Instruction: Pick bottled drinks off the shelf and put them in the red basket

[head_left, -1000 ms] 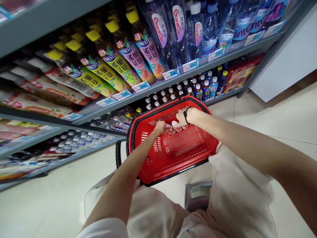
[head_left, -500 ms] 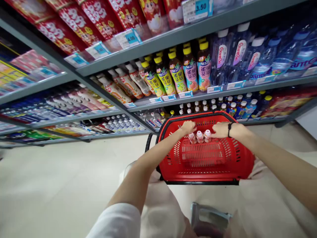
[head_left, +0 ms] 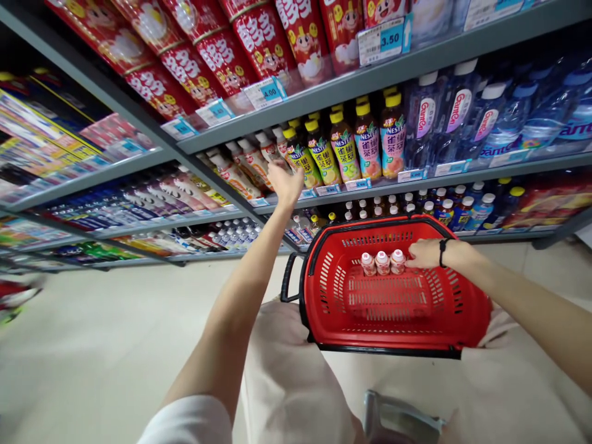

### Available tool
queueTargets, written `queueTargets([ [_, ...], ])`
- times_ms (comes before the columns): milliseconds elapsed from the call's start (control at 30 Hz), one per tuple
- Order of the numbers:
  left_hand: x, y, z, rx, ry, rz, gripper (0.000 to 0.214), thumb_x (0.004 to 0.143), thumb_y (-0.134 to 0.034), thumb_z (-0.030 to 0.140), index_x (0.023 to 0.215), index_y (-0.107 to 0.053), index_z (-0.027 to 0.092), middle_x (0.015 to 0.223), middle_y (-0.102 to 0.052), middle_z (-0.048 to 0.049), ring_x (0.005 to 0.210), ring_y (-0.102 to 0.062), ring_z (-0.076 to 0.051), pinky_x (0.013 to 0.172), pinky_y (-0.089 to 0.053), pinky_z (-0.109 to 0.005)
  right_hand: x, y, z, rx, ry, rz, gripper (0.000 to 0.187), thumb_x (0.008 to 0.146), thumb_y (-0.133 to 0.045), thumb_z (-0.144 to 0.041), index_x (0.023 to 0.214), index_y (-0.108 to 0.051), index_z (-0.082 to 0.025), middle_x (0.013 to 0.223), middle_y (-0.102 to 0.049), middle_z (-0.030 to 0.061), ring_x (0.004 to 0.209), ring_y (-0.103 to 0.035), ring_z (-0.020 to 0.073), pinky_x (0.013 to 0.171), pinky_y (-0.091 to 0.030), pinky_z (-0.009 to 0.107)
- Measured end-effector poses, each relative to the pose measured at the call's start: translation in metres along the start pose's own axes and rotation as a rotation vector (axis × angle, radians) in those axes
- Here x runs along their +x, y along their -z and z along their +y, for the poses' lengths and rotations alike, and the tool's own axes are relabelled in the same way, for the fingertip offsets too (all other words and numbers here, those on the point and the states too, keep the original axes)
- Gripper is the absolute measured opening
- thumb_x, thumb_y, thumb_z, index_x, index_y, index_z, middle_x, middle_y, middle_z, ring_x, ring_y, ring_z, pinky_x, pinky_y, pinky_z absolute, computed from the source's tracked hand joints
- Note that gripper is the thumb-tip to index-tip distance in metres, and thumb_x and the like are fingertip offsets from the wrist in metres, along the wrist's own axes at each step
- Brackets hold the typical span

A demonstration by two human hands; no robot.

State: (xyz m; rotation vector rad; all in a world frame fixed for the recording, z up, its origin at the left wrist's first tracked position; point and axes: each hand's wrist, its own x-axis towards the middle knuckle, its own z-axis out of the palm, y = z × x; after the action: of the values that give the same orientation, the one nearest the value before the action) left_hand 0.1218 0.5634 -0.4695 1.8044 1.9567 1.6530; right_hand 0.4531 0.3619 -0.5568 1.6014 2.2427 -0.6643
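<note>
My left hand (head_left: 287,182) is stretched out to the middle shelf, fingers apart, at the white bottles with orange labels (head_left: 269,149). It overlaps the front of a yellow-capped tea bottle (head_left: 303,160) beside them. Whether the fingertips touch a bottle I cannot tell. Inside the red shopping basket (head_left: 319,320), three small bottles with white caps (head_left: 382,263) stand upright in a row along the far side. My right hand (head_left: 422,253), with a dark band on its wrist, is loosely bent beside the rightmost one, fingertips close to or against it. Nothing shows in its grip.
Red cans (head_left: 266,46) fill the upper shelf. Large clear water bottles (head_left: 456,105) stand right of the tea bottles. More drinks (head_left: 446,209) line the low shelf behind the basket. The basket's black handle (head_left: 289,277) sticks out left, and a grey frame (head_left: 402,410) lies below.
My left hand has left the basket and moved up and left to the middle shelf. My right hand stays by the small bottles. The view has shifted slightly, so the shelves appear further right.
</note>
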Motion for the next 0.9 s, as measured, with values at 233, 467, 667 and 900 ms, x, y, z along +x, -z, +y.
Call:
queueTargets([
  [233,0.002,-0.039,-0.023,-0.291,0.082,-0.395,0.04,0.083,-0.077,0.019,0.12,-0.063,0.011,0.125,-0.076,-0.0166,0.109,-0.074,-0.023,0.1,-0.059,-0.036,-0.002,0.002,-0.008,0.0,0.024,-0.015,0.024,0.095,-0.069,-0.03,0.076,-0.075,-0.017,0.076,-0.074,0.0113,0.071,-0.07,0.0203,0.069,-0.049,0.03],
  [467,0.003,-0.04,-0.039,-0.325,0.039,-0.328,0.039,0.081,-0.084,0.034,0.109,-0.071,0.011,0.117,-0.079,-0.0161,0.107,-0.076,-0.027,0.098,-0.06,-0.039,0.0,0.004,-0.004,-0.007,0.068,-0.067,0.024,0.09,-0.064,-0.028,0.083,-0.08,-0.011,0.082,-0.077,0.0152,0.074,-0.073,0.025,0.062,-0.044,0.029],
  [667,-0.004,-0.025,-0.039,-0.399,-0.052,-0.159,0.052,0.082,-0.082,0.052,0.114,-0.069,0.014,0.124,-0.076,-0.0149,0.116,-0.072,-0.028,0.106,-0.057,-0.041,-0.001,0.002,-0.004,-0.034,0.043,-0.076,0.029,0.094,-0.059,-0.032,0.085,-0.079,-0.014,0.086,-0.077,0.0159,0.082,-0.075,0.0293,0.063,-0.044,0.031],
  [900,-0.055,0.004,-0.02,-0.407,-0.197,-0.118,0.069,0.082,-0.079,0.068,0.124,-0.067,0.015,0.119,-0.076,-0.0151,0.118,-0.073,-0.029,0.11,-0.056,-0.044,-0.006,0.001,-0.005,-0.025,0.084,-0.045,0.036,0.1,-0.054,-0.039,0.083,-0.076,-0.017,0.085,-0.076,0.0135,0.082,-0.075,0.0279,0.066,-0.044,0.031],
])
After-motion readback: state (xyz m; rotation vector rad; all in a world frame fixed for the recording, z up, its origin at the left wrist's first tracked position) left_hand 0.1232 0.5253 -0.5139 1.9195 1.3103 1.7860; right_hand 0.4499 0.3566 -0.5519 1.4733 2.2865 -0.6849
